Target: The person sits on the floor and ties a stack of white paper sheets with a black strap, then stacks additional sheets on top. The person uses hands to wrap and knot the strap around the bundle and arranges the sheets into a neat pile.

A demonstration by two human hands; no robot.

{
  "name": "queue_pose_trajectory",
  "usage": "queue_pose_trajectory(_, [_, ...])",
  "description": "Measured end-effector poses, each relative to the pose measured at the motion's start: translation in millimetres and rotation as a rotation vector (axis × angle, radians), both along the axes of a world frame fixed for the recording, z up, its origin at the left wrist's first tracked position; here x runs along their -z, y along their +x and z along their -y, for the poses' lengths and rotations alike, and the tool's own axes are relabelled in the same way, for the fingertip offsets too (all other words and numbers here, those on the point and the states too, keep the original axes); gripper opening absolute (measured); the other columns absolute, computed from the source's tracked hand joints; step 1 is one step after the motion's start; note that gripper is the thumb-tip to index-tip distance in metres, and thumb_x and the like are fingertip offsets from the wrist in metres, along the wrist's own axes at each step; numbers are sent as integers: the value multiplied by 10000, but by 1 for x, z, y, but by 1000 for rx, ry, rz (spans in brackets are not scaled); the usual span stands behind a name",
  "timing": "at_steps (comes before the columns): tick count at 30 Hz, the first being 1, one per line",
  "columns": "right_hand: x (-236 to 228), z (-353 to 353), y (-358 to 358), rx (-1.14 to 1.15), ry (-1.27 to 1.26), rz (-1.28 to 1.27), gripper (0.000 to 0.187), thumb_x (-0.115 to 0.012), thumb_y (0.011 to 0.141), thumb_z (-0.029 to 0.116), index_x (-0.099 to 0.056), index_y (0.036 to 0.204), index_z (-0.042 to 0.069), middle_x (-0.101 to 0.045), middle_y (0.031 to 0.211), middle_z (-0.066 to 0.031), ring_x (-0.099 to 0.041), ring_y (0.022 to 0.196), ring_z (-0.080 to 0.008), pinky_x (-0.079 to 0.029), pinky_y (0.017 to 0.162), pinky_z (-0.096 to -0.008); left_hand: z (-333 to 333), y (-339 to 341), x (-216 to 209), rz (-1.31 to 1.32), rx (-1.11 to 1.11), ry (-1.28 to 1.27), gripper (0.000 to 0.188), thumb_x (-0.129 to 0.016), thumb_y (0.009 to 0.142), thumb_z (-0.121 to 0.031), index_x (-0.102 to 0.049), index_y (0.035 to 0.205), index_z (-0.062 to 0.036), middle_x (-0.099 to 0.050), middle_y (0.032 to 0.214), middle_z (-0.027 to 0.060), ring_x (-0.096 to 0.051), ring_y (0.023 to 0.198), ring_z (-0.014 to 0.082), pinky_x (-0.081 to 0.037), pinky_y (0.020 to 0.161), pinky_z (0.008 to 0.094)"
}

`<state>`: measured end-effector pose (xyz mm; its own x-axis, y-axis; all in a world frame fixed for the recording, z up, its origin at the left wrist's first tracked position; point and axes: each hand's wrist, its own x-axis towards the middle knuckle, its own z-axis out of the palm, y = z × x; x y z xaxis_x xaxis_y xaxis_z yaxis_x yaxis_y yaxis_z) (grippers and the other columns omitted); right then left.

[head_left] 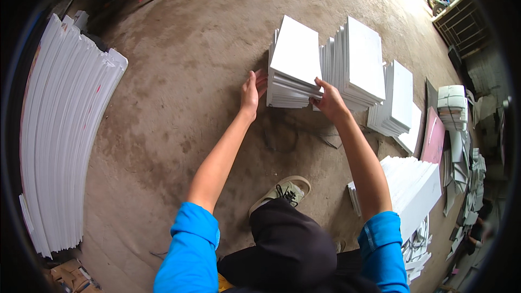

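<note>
A stack of white foam-like boards point(296, 49) stands on the floor in front of me, its layers slightly uneven. My left hand point(252, 95) is upright at the stack's left side, fingers stretched and partly behind its edge; whether they touch it I cannot tell. At the near right corner, my right hand point(330, 100) has its thumb by the top board and its fingers lower down, gripping the edges of the upper boards. Just right of it is a second stack of white boards point(364, 57), and beyond that a third, shorter white stack point(400, 95).
A tall, curved row of white sheets point(68, 135) runs along the left. More white boards point(415, 187) lie by my right forearm, near a pink panel point(433, 137) and a tied white bundle point(452, 103). My shoe point(285, 191) is on the dirt-stained floor point(163, 76).
</note>
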<state>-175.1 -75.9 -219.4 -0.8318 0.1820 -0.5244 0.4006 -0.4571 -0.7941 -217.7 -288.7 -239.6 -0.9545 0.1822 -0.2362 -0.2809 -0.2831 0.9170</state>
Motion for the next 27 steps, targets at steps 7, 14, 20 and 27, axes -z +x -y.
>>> queue_pose_trajectory(7, [58,12,-15,-83,569,-13,406,-527,840,297,-499,1104,-10,-531,1028,-94,-475,956,-189,-378,819,-317,-15,-4,43,28,151,-244,747,-337,867,-558,-281,1305,45,-319,1351,175,-267,1272,251,-194,1035,328])
queue_pose_trajectory(14, [66,0,-22,-129,654,70,481,-509,837,328,-485,1114,-64,-558,1033,-145,-520,947,-215,-376,844,-315,-27,-11,46,-91,168,-538,681,-393,873,-478,-317,1264,73,-376,1283,242,-339,1216,310,-271,993,341])
queue_pose_trajectory(20, [8,34,-29,16,858,57,540,-634,750,340,-495,1039,-95,-555,985,-223,-550,928,-292,-448,776,-359,-21,-7,54,-259,33,-639,524,-450,873,-336,-392,1203,67,-486,1175,218,-467,1085,317,-352,920,350])
queue_pose_trajectory(27, [-86,21,26,70,1024,-98,569,-666,719,336,-478,1077,-65,-461,1061,-216,-483,989,-284,-420,832,-353,-27,28,-38,33,226,-64,590,-468,859,-380,-301,1288,-10,-401,1257,96,-393,1134,194,-302,928,294])
